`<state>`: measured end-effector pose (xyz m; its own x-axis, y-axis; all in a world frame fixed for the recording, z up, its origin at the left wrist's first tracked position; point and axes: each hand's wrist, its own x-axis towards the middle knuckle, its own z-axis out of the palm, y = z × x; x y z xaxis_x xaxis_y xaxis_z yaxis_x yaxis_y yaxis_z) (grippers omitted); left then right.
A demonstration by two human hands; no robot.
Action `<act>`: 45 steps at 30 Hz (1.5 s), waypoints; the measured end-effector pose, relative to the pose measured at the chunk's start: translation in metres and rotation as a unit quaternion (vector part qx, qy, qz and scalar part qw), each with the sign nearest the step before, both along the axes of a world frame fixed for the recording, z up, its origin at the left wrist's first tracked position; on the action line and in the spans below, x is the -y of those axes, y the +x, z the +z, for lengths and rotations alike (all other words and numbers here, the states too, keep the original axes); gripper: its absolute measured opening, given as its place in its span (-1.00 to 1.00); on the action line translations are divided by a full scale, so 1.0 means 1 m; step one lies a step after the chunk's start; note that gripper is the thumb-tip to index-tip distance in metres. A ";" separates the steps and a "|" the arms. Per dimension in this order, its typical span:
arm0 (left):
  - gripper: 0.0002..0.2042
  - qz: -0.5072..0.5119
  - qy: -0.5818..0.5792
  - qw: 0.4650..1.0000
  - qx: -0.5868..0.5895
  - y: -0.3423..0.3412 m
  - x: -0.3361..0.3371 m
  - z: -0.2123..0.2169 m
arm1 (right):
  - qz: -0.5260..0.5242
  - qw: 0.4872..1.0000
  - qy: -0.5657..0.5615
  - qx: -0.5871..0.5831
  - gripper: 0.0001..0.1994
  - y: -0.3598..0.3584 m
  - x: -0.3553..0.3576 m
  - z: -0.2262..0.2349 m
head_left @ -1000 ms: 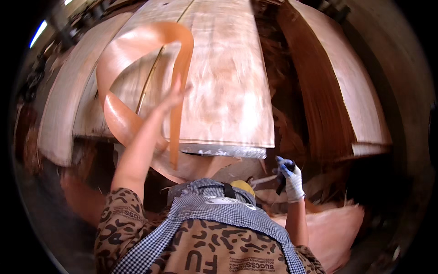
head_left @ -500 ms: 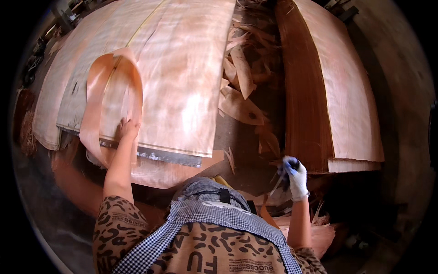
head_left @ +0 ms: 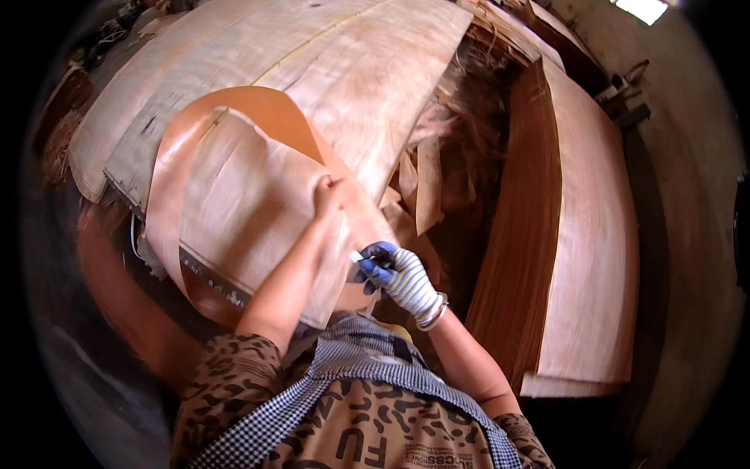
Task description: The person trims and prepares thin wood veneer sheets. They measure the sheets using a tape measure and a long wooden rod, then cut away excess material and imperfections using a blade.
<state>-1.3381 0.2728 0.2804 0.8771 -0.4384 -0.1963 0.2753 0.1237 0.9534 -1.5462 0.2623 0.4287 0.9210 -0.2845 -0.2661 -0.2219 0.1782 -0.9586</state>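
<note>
We keep the veneer sheet (head_left: 234,203) flat & taut w/ the left hand (head_left: 328,195), fingers pinching its top edge. Right hand (head_left: 391,270), gloved, is clenched on a small blade-like tool (head_left: 358,256), just below-right of those fingers, at the sheet's edge over the veneer stack (head_left: 351,86).

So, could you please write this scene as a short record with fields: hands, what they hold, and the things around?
left hand: bare, gripping the upper edge of a loose veneer sheet
right hand: in a striped glove with blue fingertips, at the sheet's right edge, holding a small pale item, too small to identify
sheet: pale, orange-brown at its curled border, lying over the large veneer stack
right side: second veneer stack
between stacks: torn veneer scraps
</note>
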 end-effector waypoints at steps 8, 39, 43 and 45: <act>-0.83 0.064 -0.064 0.989 -0.116 -0.025 0.110 0.036 | 0.039 0.876 -0.479 0.036 -0.75 0.027 0.102 -0.030; -0.55 -0.008 0.546 0.704 0.454 0.205 0.102 0.035 | 0.050 0.702 -0.710 0.004 -0.90 0.302 0.512 -0.084; -0.48 -0.011 0.615 0.678 0.403 0.174 0.094 -0.014 | 0.164 0.669 -0.724 -0.045 -0.84 0.396 0.525 -0.106; -0.44 -0.001 0.661 0.664 0.351 0.161 0.093 -0.046 | 0.234 0.636 -0.731 -0.081 -0.82 0.438 0.538 -0.130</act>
<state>-1.1769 0.1801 0.2341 0.9554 -0.2916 0.0468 -0.2952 -0.9475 0.1228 -1.1085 -0.2761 0.2989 0.9899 -0.0417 -0.1353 -0.0397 -0.9991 0.0176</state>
